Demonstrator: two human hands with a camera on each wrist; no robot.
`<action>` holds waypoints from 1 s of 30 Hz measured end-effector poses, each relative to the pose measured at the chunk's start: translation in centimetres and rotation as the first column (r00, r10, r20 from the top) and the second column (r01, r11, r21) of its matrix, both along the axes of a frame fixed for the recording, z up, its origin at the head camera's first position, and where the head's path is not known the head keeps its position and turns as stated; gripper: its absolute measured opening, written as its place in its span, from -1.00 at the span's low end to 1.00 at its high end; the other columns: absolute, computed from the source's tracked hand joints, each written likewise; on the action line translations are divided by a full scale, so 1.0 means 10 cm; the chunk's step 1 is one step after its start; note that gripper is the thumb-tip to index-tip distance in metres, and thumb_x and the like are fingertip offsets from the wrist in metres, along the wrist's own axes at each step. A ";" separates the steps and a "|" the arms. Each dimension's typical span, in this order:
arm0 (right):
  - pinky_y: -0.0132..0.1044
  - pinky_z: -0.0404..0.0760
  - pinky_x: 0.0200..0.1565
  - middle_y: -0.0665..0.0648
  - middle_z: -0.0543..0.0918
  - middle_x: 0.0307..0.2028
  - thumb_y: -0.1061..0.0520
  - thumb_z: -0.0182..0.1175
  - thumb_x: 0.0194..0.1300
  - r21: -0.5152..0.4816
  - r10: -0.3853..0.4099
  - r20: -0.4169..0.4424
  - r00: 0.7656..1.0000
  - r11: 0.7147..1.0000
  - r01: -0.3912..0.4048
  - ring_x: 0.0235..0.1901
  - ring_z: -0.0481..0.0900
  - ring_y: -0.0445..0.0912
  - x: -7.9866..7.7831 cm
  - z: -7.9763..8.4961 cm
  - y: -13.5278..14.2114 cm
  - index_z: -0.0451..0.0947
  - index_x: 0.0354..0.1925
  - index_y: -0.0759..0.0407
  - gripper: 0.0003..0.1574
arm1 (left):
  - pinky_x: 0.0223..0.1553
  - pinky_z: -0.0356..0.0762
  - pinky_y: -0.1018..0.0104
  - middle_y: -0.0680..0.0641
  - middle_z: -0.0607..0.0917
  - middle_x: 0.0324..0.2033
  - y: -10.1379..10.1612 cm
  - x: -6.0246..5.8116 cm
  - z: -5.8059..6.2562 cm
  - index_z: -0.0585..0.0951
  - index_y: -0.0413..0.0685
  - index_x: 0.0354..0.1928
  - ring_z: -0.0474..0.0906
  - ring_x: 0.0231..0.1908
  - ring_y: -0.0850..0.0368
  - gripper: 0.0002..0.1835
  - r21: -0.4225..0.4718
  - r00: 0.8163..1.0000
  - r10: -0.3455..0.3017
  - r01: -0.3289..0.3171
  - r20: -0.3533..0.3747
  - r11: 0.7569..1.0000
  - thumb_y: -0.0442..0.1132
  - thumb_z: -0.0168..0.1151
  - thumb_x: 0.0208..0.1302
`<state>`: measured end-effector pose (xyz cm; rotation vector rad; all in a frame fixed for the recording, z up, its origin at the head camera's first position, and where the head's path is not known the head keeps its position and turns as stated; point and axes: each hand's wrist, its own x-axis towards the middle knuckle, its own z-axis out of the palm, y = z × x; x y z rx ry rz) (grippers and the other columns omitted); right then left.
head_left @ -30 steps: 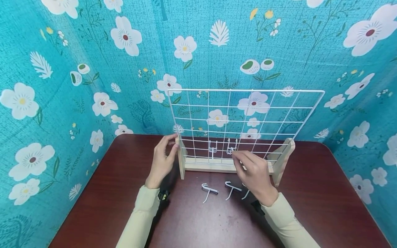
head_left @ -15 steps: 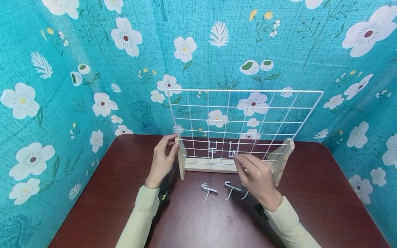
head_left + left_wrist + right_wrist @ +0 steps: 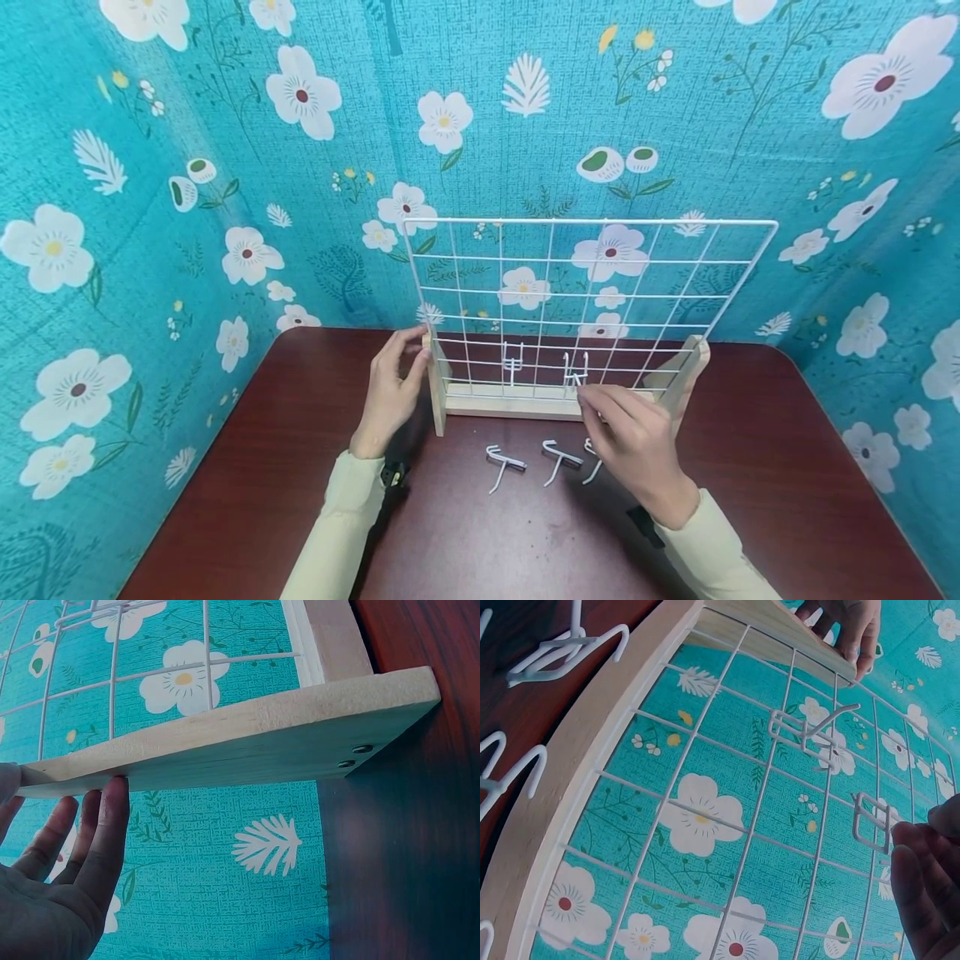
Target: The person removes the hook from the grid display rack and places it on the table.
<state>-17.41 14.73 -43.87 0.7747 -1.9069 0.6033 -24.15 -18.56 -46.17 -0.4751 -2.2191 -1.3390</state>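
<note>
A white wire grid rack (image 3: 551,293) stands upright between wooden side panels. My left hand (image 3: 393,385) holds the left side panel (image 3: 247,750) near its top, fingertips on the outer face. My right hand (image 3: 632,437) pinches a white wire hook (image 3: 872,822) by its prong, between thumb and fingertips. The hook's square back lies against the grid's lower part, overlapping its wires. Left of it, another hook (image 3: 802,729) hangs on the grid, prong pointing out.
On the dark red table (image 3: 247,483), in front of the rack, lie a left loose hook (image 3: 506,463), a middle loose hook (image 3: 561,457) and a third loose hook (image 3: 592,468), partly behind my right hand. A turquoise flowered cloth (image 3: 337,100) surrounds the table's back and sides.
My right hand has moved right and slightly down, carrying the hook sideways along the grid. The left hand stays on the side panel.
</note>
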 end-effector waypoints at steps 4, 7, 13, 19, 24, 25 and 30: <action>-0.05 0.76 -0.35 0.17 0.82 -0.35 0.08 0.10 0.58 0.001 -0.005 -0.007 1.000 1.000 0.005 -0.44 0.79 0.02 0.03 -0.01 0.05 0.79 -0.21 0.28 -0.60 | 0.00 0.67 0.45 -0.14 0.71 0.14 0.01 0.00 0.00 0.62 -0.11 0.25 0.71 0.00 -0.02 -0.67 -0.003 1.000 0.003 -0.003 0.000 1.000 -0.24 0.22 0.53; -0.07 0.74 -0.37 0.16 0.81 -0.37 0.09 0.11 0.56 0.003 -0.002 -0.019 1.000 1.000 0.002 -0.45 0.77 0.01 0.05 -0.02 0.08 0.78 -0.22 0.28 -0.62 | 0.00 0.70 0.37 -0.14 0.72 0.13 0.01 0.00 0.00 0.62 -0.10 0.25 0.71 0.00 -0.01 -0.68 -0.008 1.000 0.005 -0.005 0.002 1.000 -0.24 0.22 0.53; -0.13 0.69 -0.46 0.11 0.79 -0.42 0.10 0.12 0.55 0.014 -0.004 -0.033 0.999 1.000 0.004 -0.50 0.74 -0.04 0.11 -0.07 0.15 0.78 -0.28 0.26 -0.62 | -0.12 0.75 0.19 -0.16 0.72 0.09 0.02 0.04 0.02 0.62 -0.14 0.24 0.72 -0.02 -0.03 -0.68 -0.013 1.000 0.014 -0.014 -0.012 1.000 -0.27 0.23 0.52; -0.12 0.69 -0.47 0.12 0.80 -0.41 0.08 0.12 0.56 0.031 -0.020 -0.025 1.000 0.999 0.021 -0.49 0.74 -0.03 0.19 -0.10 0.23 0.78 -0.29 0.26 -0.60 | -0.20 0.73 -0.04 -0.31 0.72 0.00 0.15 0.21 0.27 0.62 -0.35 0.17 0.73 -0.08 -0.20 -0.70 0.022 0.999 0.033 -0.032 -0.038 0.999 -0.44 0.22 0.46; -0.12 0.68 -0.49 0.12 0.80 -0.39 0.04 0.10 0.57 0.052 -0.041 -0.017 0.999 0.998 0.041 -0.46 0.76 -0.04 0.24 -0.12 0.30 0.78 -0.27 0.26 -0.57 | -0.24 0.74 0.05 -0.30 0.72 -0.01 0.14 0.20 0.26 0.62 -0.36 0.18 0.72 -0.07 -0.16 -0.70 0.032 0.999 0.031 -0.030 -0.023 0.999 -0.43 0.22 0.47; -0.14 0.67 -0.50 0.12 0.80 -0.39 0.04 0.10 0.57 0.053 -0.043 -0.022 0.999 0.998 0.044 -0.46 0.76 -0.04 0.24 -0.13 0.31 0.79 -0.27 0.26 -0.57 | -0.24 0.75 0.07 -0.30 0.72 -0.02 0.14 0.19 0.25 0.62 -0.36 0.18 0.72 -0.07 -0.16 -0.70 0.034 0.999 0.029 -0.029 -0.020 0.999 -0.42 0.22 0.47; -0.19 0.62 -0.54 0.10 0.78 -0.43 0.08 0.11 0.56 0.040 -0.025 -0.059 0.998 0.999 0.028 -0.48 0.72 -0.07 0.28 -0.15 0.34 0.77 -0.33 0.26 -0.57 | -0.22 0.73 0.25 -0.28 0.72 -0.02 0.14 0.18 0.24 0.61 -0.35 0.18 0.71 -0.07 -0.14 -0.70 0.032 1.000 0.027 -0.027 -0.015 0.999 -0.41 0.22 0.48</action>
